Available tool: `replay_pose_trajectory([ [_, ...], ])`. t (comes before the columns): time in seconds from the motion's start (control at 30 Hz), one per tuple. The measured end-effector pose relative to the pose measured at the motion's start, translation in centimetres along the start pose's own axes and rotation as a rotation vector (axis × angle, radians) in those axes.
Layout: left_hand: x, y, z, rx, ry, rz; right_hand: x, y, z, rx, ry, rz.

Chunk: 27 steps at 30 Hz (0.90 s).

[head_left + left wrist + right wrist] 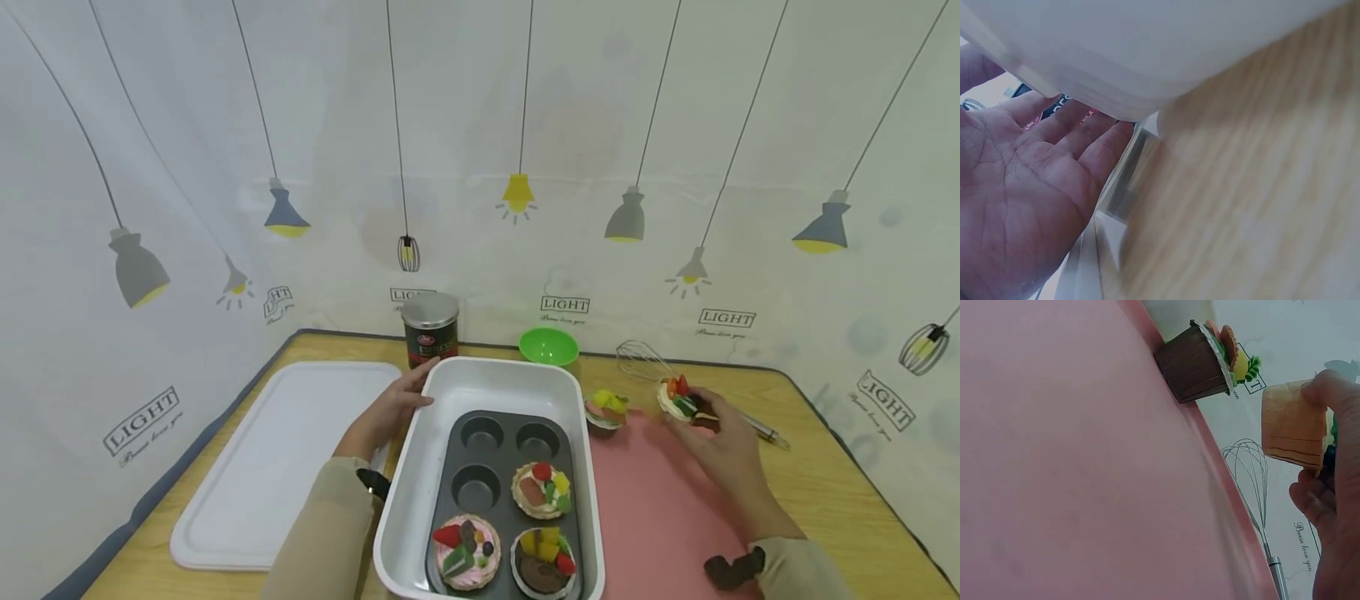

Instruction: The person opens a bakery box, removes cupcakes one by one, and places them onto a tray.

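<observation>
My left hand grips the left rim of a deep white tray, thumb over the edge and fingers along the outside wall. Inside the tray lies a dark muffin tin with three cupcakes in its cups: one fruit-topped, one pink-creamed, one chocolate. The other three cups show bare. With its thumb and fingers, my right hand holds a cupcake with red and green topping, raised above the table; its tan wrapper shows in the right wrist view.
Right of the tray, a brown-wrapped cupcake stands on a pink board. A whisk lies behind the right hand. At the back are a dark can and a green bowl. A white board lies left.
</observation>
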<state>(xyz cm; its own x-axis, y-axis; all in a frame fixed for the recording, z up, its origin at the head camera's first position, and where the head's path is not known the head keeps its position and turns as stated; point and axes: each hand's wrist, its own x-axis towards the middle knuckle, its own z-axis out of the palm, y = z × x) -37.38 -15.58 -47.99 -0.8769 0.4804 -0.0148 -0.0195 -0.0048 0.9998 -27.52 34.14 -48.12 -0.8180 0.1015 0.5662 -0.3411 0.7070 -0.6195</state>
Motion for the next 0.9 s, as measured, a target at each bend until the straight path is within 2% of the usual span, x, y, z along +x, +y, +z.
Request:
replay_pose_trajectory([
  [0.27,-0.17,0.35,0.09,-0.019,-0.014,-0.004,-0.14,0.45,0.04,-0.057,-0.088,0.059],
  [0.47,-0.17,0.2,0.17,-0.015,-0.011,-0.008,0.09,0.75,0.17,-0.135,-0.077,0.018],
  [0.9,-0.4,0.34,0.29,-0.012,-0.011,-0.014,0.06,1.0,0.21,-0.183,-0.095,-0.022],
])
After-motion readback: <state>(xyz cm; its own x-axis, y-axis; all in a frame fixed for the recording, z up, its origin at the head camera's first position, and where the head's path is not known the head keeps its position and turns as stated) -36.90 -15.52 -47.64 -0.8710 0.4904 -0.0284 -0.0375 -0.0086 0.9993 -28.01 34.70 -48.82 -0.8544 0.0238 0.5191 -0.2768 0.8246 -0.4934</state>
